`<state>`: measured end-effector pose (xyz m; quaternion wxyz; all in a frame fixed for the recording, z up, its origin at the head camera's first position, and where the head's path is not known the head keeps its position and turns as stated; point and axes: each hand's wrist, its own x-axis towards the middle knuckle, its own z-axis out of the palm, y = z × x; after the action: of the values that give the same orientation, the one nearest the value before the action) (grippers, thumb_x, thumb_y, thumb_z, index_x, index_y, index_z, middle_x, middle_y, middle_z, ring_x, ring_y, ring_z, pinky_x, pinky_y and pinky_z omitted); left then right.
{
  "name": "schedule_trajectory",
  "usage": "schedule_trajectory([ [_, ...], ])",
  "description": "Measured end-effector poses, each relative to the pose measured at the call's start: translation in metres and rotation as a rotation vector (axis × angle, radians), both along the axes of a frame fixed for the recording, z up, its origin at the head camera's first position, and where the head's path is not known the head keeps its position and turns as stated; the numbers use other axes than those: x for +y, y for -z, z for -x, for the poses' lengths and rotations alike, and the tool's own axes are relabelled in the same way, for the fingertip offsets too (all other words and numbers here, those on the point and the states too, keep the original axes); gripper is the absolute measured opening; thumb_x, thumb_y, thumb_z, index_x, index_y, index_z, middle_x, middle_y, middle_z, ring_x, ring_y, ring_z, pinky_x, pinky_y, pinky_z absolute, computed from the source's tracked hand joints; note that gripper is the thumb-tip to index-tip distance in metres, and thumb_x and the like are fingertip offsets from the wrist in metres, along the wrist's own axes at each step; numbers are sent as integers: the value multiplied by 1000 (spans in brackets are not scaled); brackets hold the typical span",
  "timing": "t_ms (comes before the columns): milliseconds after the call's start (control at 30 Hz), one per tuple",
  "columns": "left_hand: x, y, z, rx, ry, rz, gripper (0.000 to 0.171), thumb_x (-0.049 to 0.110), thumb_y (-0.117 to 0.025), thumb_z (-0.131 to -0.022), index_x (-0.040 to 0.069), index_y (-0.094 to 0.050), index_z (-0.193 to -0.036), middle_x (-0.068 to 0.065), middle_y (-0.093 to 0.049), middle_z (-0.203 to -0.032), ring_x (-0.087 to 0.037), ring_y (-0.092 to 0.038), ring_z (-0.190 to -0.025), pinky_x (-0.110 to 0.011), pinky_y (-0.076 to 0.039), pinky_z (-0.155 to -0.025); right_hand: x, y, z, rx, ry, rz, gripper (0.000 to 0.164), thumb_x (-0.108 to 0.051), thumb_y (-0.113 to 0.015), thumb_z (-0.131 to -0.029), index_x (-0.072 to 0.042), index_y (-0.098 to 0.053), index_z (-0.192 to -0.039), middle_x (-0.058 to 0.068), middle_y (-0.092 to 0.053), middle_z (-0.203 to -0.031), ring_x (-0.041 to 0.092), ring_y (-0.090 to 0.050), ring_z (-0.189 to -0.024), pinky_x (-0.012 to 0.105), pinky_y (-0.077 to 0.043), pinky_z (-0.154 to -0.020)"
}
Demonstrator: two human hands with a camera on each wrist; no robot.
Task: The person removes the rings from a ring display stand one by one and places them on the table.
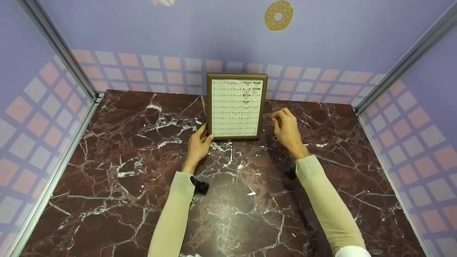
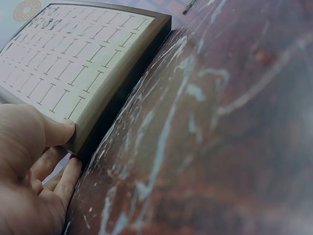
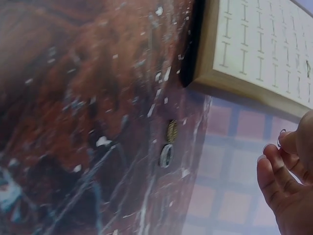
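Observation:
A framed ring display board (image 1: pixel 235 121), white with rows of slits, leans upright near the back wall. Several rings (image 1: pixel 246 95) sit in slits at its upper right. My left hand (image 1: pixel 198 145) grips the board's lower left corner, thumb on the front edge and fingers beneath and behind. To the right of the board, my right hand (image 1: pixel 287 131) is raised, pinching a small thin ring (image 3: pixel 279 139) between thumb and forefinger. On the table under that hand, the right wrist view has a gold ring (image 3: pixel 172 131) beside a silver ring (image 3: pixel 163 157).
The dark red marbled table (image 1: pixel 117 200) carries scattered white flecks. A purple wall (image 1: pixel 160 32) with checks stands close behind the board, and side panels (image 1: pixel 417 142) with metal posts enclose the table left and right.

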<state>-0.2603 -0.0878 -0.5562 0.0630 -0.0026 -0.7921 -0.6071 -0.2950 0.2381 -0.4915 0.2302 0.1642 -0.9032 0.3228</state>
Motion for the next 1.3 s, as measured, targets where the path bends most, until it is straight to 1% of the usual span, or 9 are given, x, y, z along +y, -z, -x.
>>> schedule_trajectory([
  [233, -1, 1, 1, 10, 5, -6, 59, 1, -68, -102, 1, -49, -158, -30, -58, -150, -39, -59, -141, -40, -53, -117, 11, 13, -5, 2, 3, -17, 7, 6, -66, -99, 6, -73, -97, 18, -64, -93, 26, -59, -75, 29, -47, -64],
  [400, 0, 1, 0, 15, 7, -2, 59, 1, -68, -102, 0, -49, -158, -29, -57, -152, -40, -59, -141, -41, -53, -117, 20, 20, -8, -17, 4, -22, 7, 6, -68, -98, 6, -74, -97, 18, -66, -94, 26, -60, -76, 30, -48, -65],
  [500, 0, 1, 1, 22, 10, 9, 59, 1, -67, -102, 0, -49, -158, -29, -57, -152, -41, -59, -140, -41, -53, -117, 26, 23, -8, -39, 19, -35, 7, 7, -68, -96, 6, -74, -97, 18, -65, -92, 27, -59, -76, 31, -47, -65],
  [633, -1, 1, 1, 3, 13, 9, 59, 2, -68, -103, 3, -49, -159, -27, -57, -153, -39, -59, -140, -40, -54, -117, 33, 26, -10, -95, 45, -65, 7, 7, -67, -96, 6, -74, -98, 17, -62, -89, 30, -59, -76, 35, -46, -66],
  [800, -1, 2, 1, -20, -1, 17, 60, 3, -69, -103, 6, -49, -160, -26, -58, -152, -37, -61, -139, -38, -55, -116, 42, 30, -12, -160, 60, -94, 9, 6, -67, -96, 3, -74, -98, 16, -64, -91, 31, -61, -79, 39, -50, -68],
  [933, -1, 1, 1, -9, -7, 25, 60, 2, -70, -101, 4, -51, -158, -28, -59, -150, -38, -63, -136, -39, -55, -115, 45, 32, -13, -204, 74, -127, 10, 5, -67, -94, 0, -74, -99, 16, -66, -94, 34, -64, -83, 45, -55, -71],
  [1067, 0, 1, 1, 0, -4, 10, 60, 1, -70, -101, 3, -51, -158, -28, -60, -150, -38, -63, -137, -39, -55, -115, 48, 33, -15, -245, 76, -167, 11, 4, -67, -94, -1, -76, -100, 17, -69, -98, 37, -68, -87, 51, -60, -76],
  [1200, 0, 1, 1, 8, -8, 5, 60, -1, -70, -100, 2, -52, -157, -28, -60, -150, -39, -62, -137, -39, -55, -115, 51, 34, -17, -279, 63, -191, 13, 5, -66, -93, -2, -76, -98, 17, -70, -99, 38, -69, -91, 54, -62, -80],
  [1300, 1, 1, 2, 12, -7, 16, 60, -1, -70, -100, 1, -52, -157, -29, -59, -150, -39, -62, -138, -40, -55, -115, 54, 37, -18, -296, 52, -205, 13, 5, -67, -92, -2, -77, -97, 17, -70, -98, 38, -70, -91, 54, -63, -80],
])
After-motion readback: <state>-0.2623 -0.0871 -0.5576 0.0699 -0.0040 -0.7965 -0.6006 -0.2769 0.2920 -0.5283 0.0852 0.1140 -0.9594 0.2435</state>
